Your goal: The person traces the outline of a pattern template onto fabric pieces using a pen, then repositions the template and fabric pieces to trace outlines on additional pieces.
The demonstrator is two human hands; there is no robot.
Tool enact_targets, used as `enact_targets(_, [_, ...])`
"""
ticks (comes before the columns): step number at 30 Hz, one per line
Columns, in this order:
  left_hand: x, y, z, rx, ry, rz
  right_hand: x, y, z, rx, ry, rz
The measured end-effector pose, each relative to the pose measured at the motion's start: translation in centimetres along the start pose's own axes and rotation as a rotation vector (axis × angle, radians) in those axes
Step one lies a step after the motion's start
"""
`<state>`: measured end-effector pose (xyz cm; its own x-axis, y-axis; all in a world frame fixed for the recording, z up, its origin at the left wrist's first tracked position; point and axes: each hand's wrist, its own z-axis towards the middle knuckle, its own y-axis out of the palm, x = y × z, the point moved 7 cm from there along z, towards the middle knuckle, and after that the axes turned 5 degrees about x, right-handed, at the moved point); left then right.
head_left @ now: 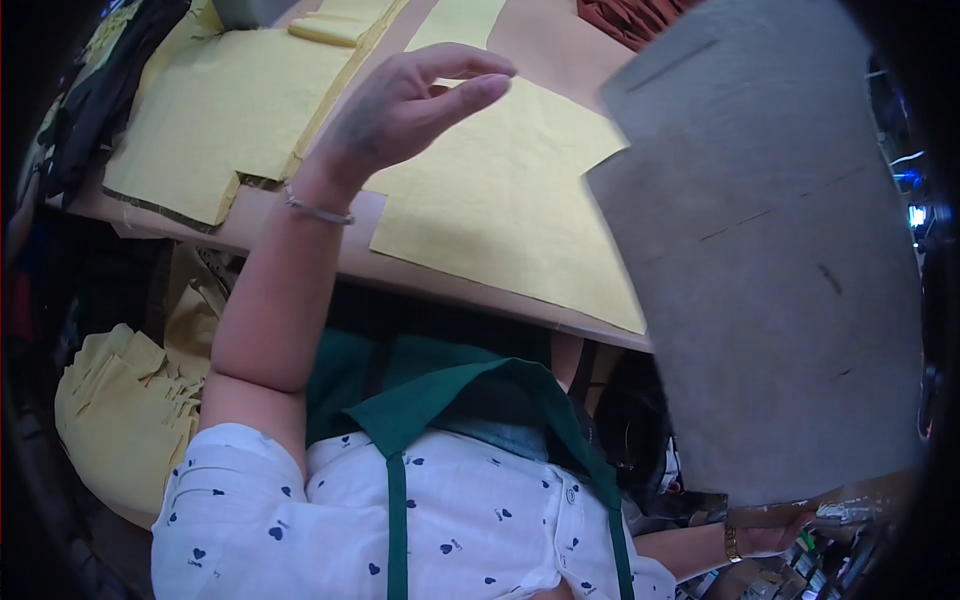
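Note:
My left hand [405,105] is raised above the table over yellow cloth, with its thumb and fingers stretched forward and a gap between them. Nothing is in it. Beneath and beyond it lies a cut yellow fabric panel [500,210] with notched corners. A large grey pattern board [760,250] with dark pen marks stands tilted up on the right, close to the camera, covering part of the table. My right hand [778,537], below a gold watch, is at the board's lower edge and appears to grip it; its fingers are partly hidden.
More yellow panels [230,110] lie stacked on the table [350,255] to the left. A bundle of yellow pieces [120,420] hangs below the table's edge. Dark cloth [105,100] is at the far left, and rust-red fabric [630,20] at the back.

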<state>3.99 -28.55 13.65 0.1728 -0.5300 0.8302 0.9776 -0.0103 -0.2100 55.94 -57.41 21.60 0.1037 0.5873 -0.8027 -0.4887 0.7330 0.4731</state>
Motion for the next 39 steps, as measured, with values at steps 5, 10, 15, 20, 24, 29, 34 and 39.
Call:
enact_targets(5, [-2.1,1.9,-0.5,-0.054,-0.270,-0.425,5.9,0.1,0.8,-0.308,0.158,-0.100])
enact_targets(10, [-2.9,-1.3,-6.4,0.083,-0.374,-0.270,12.3,9.8,-3.8,-0.499,0.209,-0.452])
enact_targets(15, [-5.2,-4.1,-8.5,0.208,-0.493,-0.355,23.0,14.7,-4.9,-0.878,0.263,-0.621])
enact_targets(20, [-10.6,-5.8,-4.0,0.143,-0.591,-0.208,30.9,19.7,-3.5,-0.855,0.098,-1.015])
enact_targets(24, [-14.6,-5.4,-2.5,0.181,-0.653,-0.069,35.0,20.8,-3.3,-0.809,-0.005,-1.165])
enact_targets(29, [-16.1,-5.1,-3.3,0.179,-0.612,0.007,34.6,21.0,-3.7,-0.820,0.011,-1.213])
enact_targets(34, [-16.4,-5.5,-3.2,0.166,-0.518,0.116,35.4,21.6,-3.5,-0.856,0.053,-1.274])
enact_targets(39, [-16.8,-6.3,-3.0,0.145,-0.436,0.413,35.4,22.0,-3.7,-0.902,0.005,-1.309])
